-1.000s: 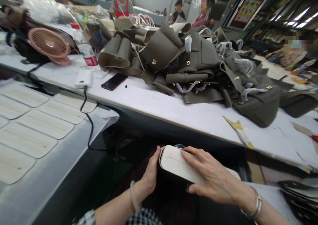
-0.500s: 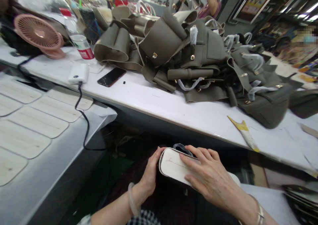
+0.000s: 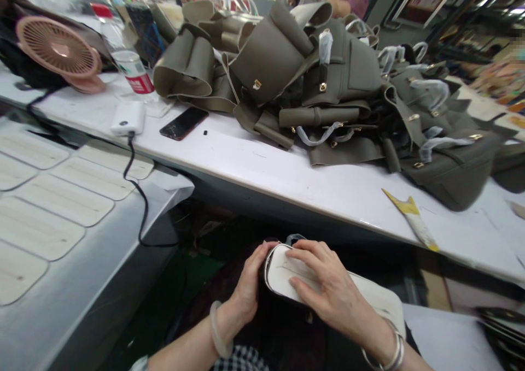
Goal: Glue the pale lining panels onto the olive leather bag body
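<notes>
A long white panel with rounded corners (image 3: pixel 379 300) lies on a dark-edged piece over the lap, below the table edge. My left hand (image 3: pixel 248 286) wraps round its left end, fingers at the rim. Across the panel's top rests my right hand (image 3: pixel 328 283), fingers spread and pressing near the left end, with nothing visible between them. A plastic-wrapped handle (image 3: pixel 294 238) sticks out behind the panel's far edge. What lies beneath the panel is mostly hidden in shadow.
Grey-brown bag parts (image 3: pixel 270 59) are heaped on the white table (image 3: pixel 254 160), near a phone (image 3: pixel 184 123), power bank (image 3: pixel 128 117), bottle (image 3: pixel 133 71), pink fan (image 3: pixel 59 48) and yellow-taped tool (image 3: pixel 411 215). Left, several pale panels (image 3: pixel 61 199) lie on a grey surface.
My right hand has slid left along the panel, uncovering more of its right part. My left hand stays at the end. The view has shifted slightly.
</notes>
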`<state>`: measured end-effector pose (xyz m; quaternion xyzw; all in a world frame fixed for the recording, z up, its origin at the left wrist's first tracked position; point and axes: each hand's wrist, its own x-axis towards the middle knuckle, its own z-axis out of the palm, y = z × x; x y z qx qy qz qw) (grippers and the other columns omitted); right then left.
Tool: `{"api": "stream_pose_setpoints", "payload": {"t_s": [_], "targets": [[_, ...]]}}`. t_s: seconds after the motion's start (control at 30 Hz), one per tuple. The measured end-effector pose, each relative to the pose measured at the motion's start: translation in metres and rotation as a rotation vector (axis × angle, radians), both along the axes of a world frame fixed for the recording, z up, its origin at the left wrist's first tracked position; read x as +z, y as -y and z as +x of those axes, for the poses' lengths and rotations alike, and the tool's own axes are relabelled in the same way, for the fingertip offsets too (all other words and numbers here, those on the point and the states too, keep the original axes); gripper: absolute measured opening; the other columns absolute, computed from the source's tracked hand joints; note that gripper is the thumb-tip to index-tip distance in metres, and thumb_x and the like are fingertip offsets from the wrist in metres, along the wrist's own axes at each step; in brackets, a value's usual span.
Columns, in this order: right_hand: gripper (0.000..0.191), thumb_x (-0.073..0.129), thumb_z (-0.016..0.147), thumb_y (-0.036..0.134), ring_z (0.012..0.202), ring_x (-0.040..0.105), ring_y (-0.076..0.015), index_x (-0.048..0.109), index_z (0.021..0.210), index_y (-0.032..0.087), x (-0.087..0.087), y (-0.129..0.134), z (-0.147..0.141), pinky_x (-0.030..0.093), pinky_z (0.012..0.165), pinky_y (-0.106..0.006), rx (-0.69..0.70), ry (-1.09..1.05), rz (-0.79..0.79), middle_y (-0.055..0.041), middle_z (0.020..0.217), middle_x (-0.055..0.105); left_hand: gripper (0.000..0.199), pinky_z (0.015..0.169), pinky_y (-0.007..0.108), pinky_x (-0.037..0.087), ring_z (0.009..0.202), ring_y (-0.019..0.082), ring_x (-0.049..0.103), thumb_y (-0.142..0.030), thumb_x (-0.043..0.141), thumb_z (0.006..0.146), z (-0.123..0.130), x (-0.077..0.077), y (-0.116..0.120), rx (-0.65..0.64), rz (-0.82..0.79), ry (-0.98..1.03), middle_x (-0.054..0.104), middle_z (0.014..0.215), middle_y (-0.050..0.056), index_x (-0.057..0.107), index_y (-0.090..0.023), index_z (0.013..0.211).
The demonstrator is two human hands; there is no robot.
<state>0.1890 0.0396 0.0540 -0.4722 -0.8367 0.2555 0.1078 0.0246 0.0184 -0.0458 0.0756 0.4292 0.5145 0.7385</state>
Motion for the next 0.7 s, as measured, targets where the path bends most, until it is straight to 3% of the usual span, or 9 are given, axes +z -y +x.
{"api": "stream_pose_setpoints", "payload": {"t_s": [0.13,0.37,0.53,0.7], "targets": [[0.040,0.058,0.090,0.024,0.117,0.050,-0.0247,0.053,0.128,0.033,0.001,0.000,0.002,0.046,0.093,-0.044,0.019,0.022,0.044,-0.0053,0.131,0.051,0.047,0.090,0.035,0.045,0.102,0.026,0.063,-0.051,0.072,0.079,0.000,0.002,-0.002,0.028,-0.115,0.067,0.072,0.113,0.009,0.071,-0.016,0.110],[0.036,0.057,0.090,0.024,0.117,0.053,-0.0260,0.057,0.125,0.032,-0.001,-0.002,0.001,0.048,0.095,-0.048,0.013,0.050,-0.008,-0.0073,0.129,0.051,0.052,0.081,0.033,0.046,0.095,0.027,0.066,-0.059,0.065,0.081,-0.011,0.013,-0.007,-0.215,-0.201,0.189,0.076,0.099,0.011,0.073,-0.014,0.106],[0.034,0.057,0.091,0.027,0.115,0.054,-0.0251,0.058,0.124,0.034,-0.002,-0.001,-0.001,0.049,0.094,-0.047,-0.033,0.009,-0.076,-0.0059,0.127,0.053,0.052,0.082,0.034,0.046,0.089,0.025,0.066,-0.060,0.062,0.084,-0.015,0.004,-0.006,-0.269,-0.136,0.235,0.076,0.097,0.010,0.074,-0.014,0.106],[0.027,0.059,0.091,0.034,0.113,0.055,-0.0259,0.061,0.118,0.035,-0.006,0.000,-0.004,0.050,0.091,-0.047,-0.086,0.028,-0.076,-0.0052,0.125,0.055,0.053,0.089,0.035,0.045,0.094,0.025,0.064,-0.057,0.068,0.081,-0.018,-0.005,-0.003,-0.254,-0.088,0.272,0.074,0.109,0.011,0.072,-0.015,0.113]]}}
